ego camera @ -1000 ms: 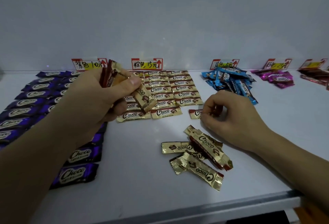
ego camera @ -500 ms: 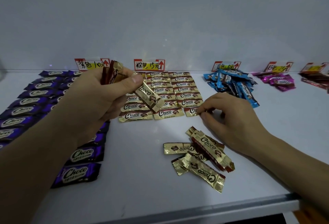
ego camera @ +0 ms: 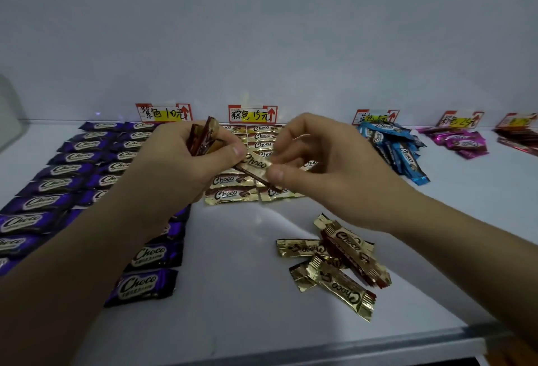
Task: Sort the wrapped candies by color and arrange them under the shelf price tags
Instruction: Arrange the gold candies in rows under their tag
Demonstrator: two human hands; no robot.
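Observation:
My left hand (ego camera: pixel 177 167) grips a small bundle of gold-and-brown candies (ego camera: pixel 203 140) above the shelf. One gold candy (ego camera: pixel 256 166) sticks out of that bundle, and my right hand (ego camera: pixel 326 167) pinches its free end between thumb and fingers. Behind both hands, gold candies lie in neat rows (ego camera: pixel 233 195) under the brown price tag (ego camera: pixel 252 114). A loose heap of gold candies (ego camera: pixel 334 261) lies on the white shelf (ego camera: pixel 233 293) in front of my right wrist.
Purple candies (ego camera: pixel 67 173) fill rows at the left under their tag (ego camera: pixel 163 112). A blue pile (ego camera: pixel 393 147) sits under a third tag (ego camera: pixel 375 117), a magenta pile (ego camera: pixel 460 141) further right, and dark red ones (ego camera: pixel 518 135) at the edge. The shelf's front lip (ego camera: pixel 349 348) runs below.
My right hand left the candy it set at the row's end, rose and moved left to the bundle, and now pinches the protruding gold candy. My left hand stayed raised.

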